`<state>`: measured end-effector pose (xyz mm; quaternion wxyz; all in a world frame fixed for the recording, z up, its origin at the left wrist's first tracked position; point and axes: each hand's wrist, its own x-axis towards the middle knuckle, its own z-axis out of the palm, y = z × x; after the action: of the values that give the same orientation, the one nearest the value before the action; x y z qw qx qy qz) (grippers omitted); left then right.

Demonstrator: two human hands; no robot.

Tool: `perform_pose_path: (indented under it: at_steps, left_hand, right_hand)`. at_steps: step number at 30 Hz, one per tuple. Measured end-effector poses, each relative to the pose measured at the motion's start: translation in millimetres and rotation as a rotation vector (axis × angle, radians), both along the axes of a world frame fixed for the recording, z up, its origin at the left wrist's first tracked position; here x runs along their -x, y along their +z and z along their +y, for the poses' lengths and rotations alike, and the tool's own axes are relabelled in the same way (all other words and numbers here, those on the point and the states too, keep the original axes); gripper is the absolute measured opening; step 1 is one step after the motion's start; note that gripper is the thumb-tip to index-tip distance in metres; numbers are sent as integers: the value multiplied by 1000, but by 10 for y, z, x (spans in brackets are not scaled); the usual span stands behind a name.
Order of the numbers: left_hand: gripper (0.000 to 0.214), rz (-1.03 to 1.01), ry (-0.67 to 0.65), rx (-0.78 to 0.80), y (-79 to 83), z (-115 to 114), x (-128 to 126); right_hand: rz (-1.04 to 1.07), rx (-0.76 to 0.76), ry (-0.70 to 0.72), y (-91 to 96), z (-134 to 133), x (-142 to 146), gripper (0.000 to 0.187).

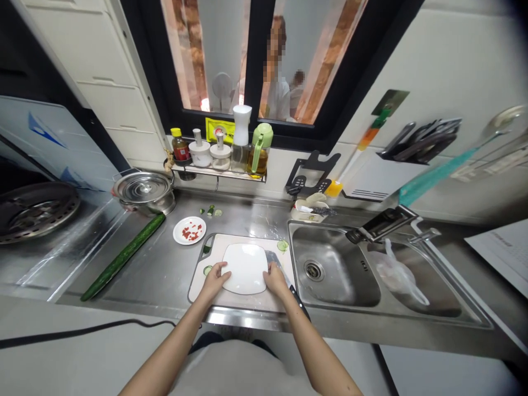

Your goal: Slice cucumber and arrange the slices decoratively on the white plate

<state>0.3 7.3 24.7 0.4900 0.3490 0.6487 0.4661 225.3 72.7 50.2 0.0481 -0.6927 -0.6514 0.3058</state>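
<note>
A white square plate (246, 267) lies on the light cutting board (231, 300) in front of me. My left hand (214, 279) grips the plate's left edge and my right hand (275, 279) grips its right edge, fingers curled over the rim. A knife lies under and beside my right hand, its black handle (300, 303) pointing toward me. Cucumber slices (282, 245) sit on the board's corners.
A long cucumber (124, 256) lies on the steel counter at left, near a small plate of chopped red chili (189, 230) and a lidded pot (143, 190). The sink (334, 275) is at right with a plastic bag (398, 272). Condiment bottles (239, 140) stand on a shelf.
</note>
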Motion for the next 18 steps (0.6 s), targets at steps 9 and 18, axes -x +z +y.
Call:
perform_pose_path:
  at_steps: [9,18]
  left_hand:
    - [42,-35,-5,-14,14,-37,-2]
    - [34,214,-18,-24,34,-178,142]
  right_hand:
    - [-4,14,14,-24,-100,-34,24]
    - [-2,-27,26,-96,-130,-115,23]
